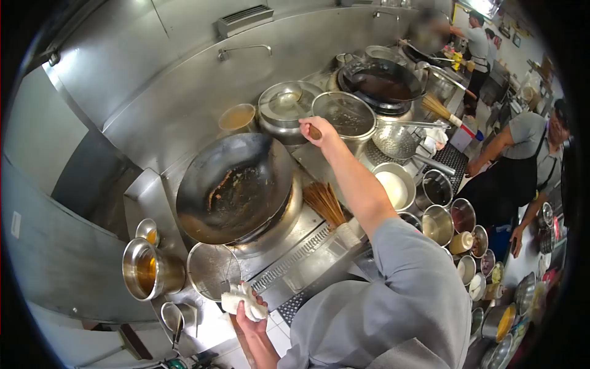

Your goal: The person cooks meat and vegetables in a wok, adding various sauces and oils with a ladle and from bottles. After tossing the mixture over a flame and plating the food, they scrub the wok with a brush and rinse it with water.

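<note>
My right hand (324, 134) is closed around the wooden handle of a ladle (286, 98). The ladle's bowl is over or in a metal pot (268, 115) behind the wok; its depth is hard to judge. A folded white cloth (236, 302) is gripped in my left hand (252, 313), low at the front. Just above that hand lies a round mesh strainer (206, 270). Between the hands sits a large dark wok (246, 184) on the burner, with brown residue inside. A bamboo brush (324, 203) rests at the wok's right.
A pot of amber liquid (144, 273) stands at left. Behind are a container of brownish liquid (236, 118) and a second wok (381, 80). A strainer-topped pot (344, 114) and perforated ladle (396, 140) are right. Several ingredient containers (437, 224) line my right side, near a co-worker (516, 154).
</note>
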Demonstrator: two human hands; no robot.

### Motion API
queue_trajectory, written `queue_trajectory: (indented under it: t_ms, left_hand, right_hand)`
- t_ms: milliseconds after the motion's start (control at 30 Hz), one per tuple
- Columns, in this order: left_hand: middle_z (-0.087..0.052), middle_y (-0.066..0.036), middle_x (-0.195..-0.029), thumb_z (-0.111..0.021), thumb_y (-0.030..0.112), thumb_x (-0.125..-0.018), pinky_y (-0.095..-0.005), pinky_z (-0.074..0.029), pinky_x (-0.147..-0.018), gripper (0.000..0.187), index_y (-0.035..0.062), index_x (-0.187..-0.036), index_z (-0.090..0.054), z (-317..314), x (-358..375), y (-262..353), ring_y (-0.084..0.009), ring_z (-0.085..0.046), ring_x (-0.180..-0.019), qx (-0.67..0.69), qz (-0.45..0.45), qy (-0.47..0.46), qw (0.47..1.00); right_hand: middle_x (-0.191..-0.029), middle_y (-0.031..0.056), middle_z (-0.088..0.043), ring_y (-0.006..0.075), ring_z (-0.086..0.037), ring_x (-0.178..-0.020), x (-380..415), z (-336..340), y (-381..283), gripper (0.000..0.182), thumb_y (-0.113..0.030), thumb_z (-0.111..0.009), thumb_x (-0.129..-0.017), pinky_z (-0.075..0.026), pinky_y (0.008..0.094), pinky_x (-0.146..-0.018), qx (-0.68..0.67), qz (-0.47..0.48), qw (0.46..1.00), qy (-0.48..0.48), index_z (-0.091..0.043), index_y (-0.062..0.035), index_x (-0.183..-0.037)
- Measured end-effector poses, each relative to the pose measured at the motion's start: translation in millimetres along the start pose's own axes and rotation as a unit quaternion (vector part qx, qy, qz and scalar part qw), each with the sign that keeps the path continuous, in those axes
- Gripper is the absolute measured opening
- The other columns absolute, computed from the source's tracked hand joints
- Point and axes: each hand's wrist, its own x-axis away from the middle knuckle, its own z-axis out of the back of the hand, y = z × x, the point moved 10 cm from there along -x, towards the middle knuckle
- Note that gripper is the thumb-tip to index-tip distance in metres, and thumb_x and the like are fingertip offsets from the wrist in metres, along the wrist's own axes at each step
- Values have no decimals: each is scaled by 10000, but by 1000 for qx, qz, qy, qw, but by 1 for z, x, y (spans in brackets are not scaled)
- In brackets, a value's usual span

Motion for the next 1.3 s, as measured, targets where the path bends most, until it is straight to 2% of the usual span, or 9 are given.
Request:
queue_trajectory:
  t_ms: [67, 300, 400, 700, 800, 900, 933, 1167, 1300]
  left_hand:
    - [-558, -113, -1104, -617, 259, -856, -373, -500, -758, 657, 76, -1423, -338, -1, 2, -1, -226, -567, -897, -103, -13, 16, 995]
    - [-448, -159, -1382, -694, 44, -775, -416, -366, -1059, 793, -9, -1449, -277, -93, -4, 22, -284, -478, -1239, -331, -194, -131, 914]
    - [-343, -174, -1481, -570, 9, -835, -367, -249, -1118, 702, -31, -1460, -253, -132, -19, 27, -275, -360, -1343, -466, -263, -183, 825]
    - [-481, -266, -1277, -723, 124, -746, -458, -389, -998, 637, -74, -1282, -441, -199, -82, 6, -415, -479, -1180, -785, -333, -73, 517]
    - [-518, -282, -1142, -744, 118, -691, -508, -394, -955, 590, -58, -1193, -491, -190, -93, -5, -471, -487, -1071, -763, -344, -86, 540]
    - [-539, -250, -1102, -787, 118, -638, -477, -408, -940, 613, -42, -1162, -513, -169, -116, -11, -413, -505, -1070, -764, -340, -54, 545]
    - [-534, -258, -1120, -791, 126, -635, -471, -404, -957, 627, -45, -1166, -506, -183, -110, -9, -413, -499, -1079, -766, -295, -35, 571]
    - [-540, -270, -1075, -728, 126, -696, -487, -460, -895, 509, -23, -1136, -520, -197, -106, -3, -445, -526, -1041, -802, -239, 9, 548]
    - [-557, -266, -1056, -730, 115, -683, -484, -480, -858, 491, -22, -1114, -538, -204, -102, 10, -441, -558, -984, -817, -251, 34, 518]
  right_hand:
    - [-654, 92, -525, 161, -541, -529, 6, -21, -1, 167, 70, -644, -764, -486, 232, -486, -267, -64, 960, -52, -493, 57, -836]
    - [-659, 65, -494, 151, -534, -531, 105, -96, -5, 204, 145, -588, -729, -485, 232, -456, -440, -117, 887, -80, -427, 19, -728]
    - [-659, 39, -459, 131, -517, -516, 164, -116, -2, 226, 120, -567, -771, -482, 221, -450, -429, -139, 883, -130, -388, -8, -719]
    - [-657, 15, -488, 75, -500, -516, 304, -93, 46, 125, 28, -585, -837, -418, 191, -420, -102, -114, 983, -104, -475, -25, -807]
    - [-660, 15, -517, 80, -500, -509, 301, -73, 40, 132, 24, -610, -821, -385, 197, -412, 24, -59, 997, -46, -506, -27, -884]
    - [-654, -32, -522, 51, -472, -487, 261, -52, 14, 501, -48, -689, -768, -382, 208, -423, 237, -5, 967, 90, -467, -37, -1217]
    - [-641, -31, -512, 54, -479, -480, 210, -37, 21, 580, -49, -688, -765, -398, 219, -417, 236, -29, 971, -2, -441, -24, -1289]
    - [-568, 52, -522, 152, -489, -404, 63, 0, -7, 274, -19, -627, -789, -420, 303, -388, 543, 82, 824, 139, -495, 35, -1022]
    - [-600, 48, -515, 144, -512, -468, 14, 4, 2, 127, 16, -601, -803, -445, 255, -449, 237, 5, 971, 29, -482, 31, -844]
